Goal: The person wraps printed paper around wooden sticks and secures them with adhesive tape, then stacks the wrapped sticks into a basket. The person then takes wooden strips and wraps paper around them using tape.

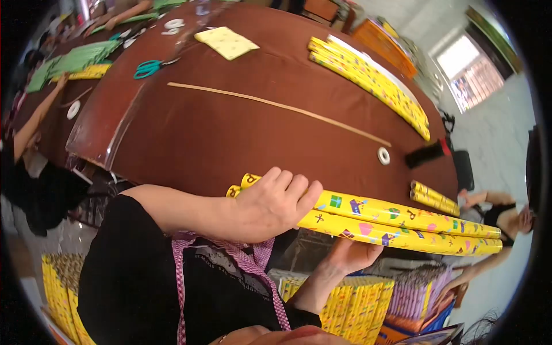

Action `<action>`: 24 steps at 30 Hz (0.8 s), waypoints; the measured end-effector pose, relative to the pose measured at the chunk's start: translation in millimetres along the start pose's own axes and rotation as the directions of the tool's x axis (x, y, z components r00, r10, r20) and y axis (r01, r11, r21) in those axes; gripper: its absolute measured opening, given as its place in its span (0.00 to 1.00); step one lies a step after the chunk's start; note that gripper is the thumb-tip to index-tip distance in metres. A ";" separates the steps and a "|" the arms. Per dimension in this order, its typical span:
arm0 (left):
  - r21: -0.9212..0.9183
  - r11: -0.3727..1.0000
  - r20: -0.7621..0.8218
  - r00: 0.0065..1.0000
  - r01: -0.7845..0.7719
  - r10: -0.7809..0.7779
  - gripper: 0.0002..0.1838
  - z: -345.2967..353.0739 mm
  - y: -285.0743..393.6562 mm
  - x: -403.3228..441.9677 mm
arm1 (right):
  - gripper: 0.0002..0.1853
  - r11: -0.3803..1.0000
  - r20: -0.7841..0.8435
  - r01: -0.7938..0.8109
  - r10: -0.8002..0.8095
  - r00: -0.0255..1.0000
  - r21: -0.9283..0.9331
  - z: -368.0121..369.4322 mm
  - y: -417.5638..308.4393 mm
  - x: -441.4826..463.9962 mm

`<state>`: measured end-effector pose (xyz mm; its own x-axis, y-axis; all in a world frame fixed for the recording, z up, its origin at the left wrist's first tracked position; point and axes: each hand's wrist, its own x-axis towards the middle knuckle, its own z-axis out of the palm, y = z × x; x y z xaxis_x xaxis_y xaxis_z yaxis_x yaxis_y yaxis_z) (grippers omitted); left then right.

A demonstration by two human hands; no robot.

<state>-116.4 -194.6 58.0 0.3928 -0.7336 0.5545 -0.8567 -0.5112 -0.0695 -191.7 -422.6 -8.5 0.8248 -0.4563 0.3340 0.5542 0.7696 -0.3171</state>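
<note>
1. The left hand (273, 204) wraps tightly over the left end of two yellow rolls (402, 221), fingers curled down around them. The right hand (356, 256) sits under the rolls farther along, palm up and partly open; its fingers are mostly hidden, so I cannot tell whether it grips or only supports.

2. The two yellow rolls lie side by side on the person's side of the long stick (279, 104), reaching past its right end. Both look fully wound, so the rolling seems done; I cannot tell whether their edges are taped.

3. Also on the person's side of the stick, lower down, stacked rolls (356, 302) stand packed together, apparently finished.

4. The stick lies on the table (230, 138) with no paper around it. Just beside its right end is a tape ring (380, 159); farther right are a bottle (424, 155) and a small bundle (434, 200).

5. Beyond the stick, to the right, long rolls (368, 83) lie together, seemingly wound too. Beyond its left half, a yellow sheet (227, 43) lies flat and unrolled; scissors (148, 69) rest past its left end.
</note>
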 end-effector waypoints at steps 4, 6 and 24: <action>-0.034 0.982 -0.055 0.981 0.184 -0.186 0.31 -25.7 -5.6 -5.1 | 0.25 0.991 0.042 -0.077 0.082 0.996 -0.105 26.5 11.7 42.1; 0.051 0.944 -0.115 0.941 0.325 -0.318 0.37 -23.2 17.8 -9.5 | 0.25 0.972 0.101 -0.209 0.220 0.970 -0.104 25.5 6.0 64.3; -0.067 0.622 -0.205 0.599 0.780 -0.774 0.38 -26.3 -149.4 -49.9 | 0.11 0.754 0.018 -0.557 0.599 0.800 -0.348 166.2 261.9 196.2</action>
<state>-16.8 -69.8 62.5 0.8297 0.0478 0.5561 -0.2488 -0.8602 0.4452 96.5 -236.4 121.6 0.9902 0.1040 0.0929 -0.0025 0.6793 -0.7339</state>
